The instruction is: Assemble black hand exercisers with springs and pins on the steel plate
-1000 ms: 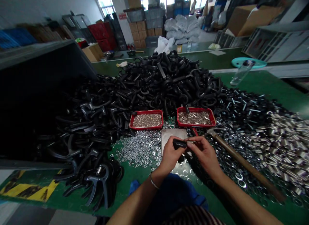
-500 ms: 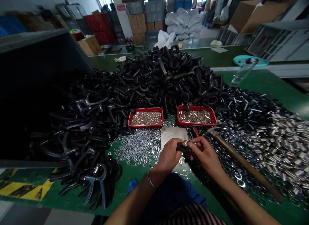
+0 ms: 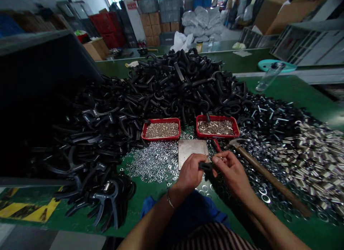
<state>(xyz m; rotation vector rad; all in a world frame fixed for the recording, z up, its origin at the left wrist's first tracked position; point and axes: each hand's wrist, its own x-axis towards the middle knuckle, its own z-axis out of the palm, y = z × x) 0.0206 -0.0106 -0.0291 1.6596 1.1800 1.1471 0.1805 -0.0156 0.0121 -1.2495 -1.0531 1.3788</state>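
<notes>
My left hand (image 3: 191, 172) is closed around a black plastic part (image 3: 205, 166), whose end sticks out to the right. Thumb and fingers of my right hand (image 3: 230, 167) are pinched together beside that end; whatever small piece sits between them is too small to make out. Just beyond my left hand lies a flat metal plate (image 3: 191, 149). Loose metal rings (image 3: 205, 188) are scattered on the green table under my hands. A hammer (image 3: 264, 171) with a wooden handle lies to the right of my right hand, near a red-handled tool (image 3: 216, 145).
Two red trays (image 3: 161, 138) of small metal pins stand behind the plate. A large heap of black plastic parts (image 3: 182, 81) rises behind them. Small washers (image 3: 153, 162) spread to the left, metal sleeves (image 3: 319, 164) to the right. Finished-looking black clamps (image 3: 107, 203) lie front left.
My right hand has drawn slightly right, away from the black plastic part. My left hand keeps its hold. The whole view has shifted a little.
</notes>
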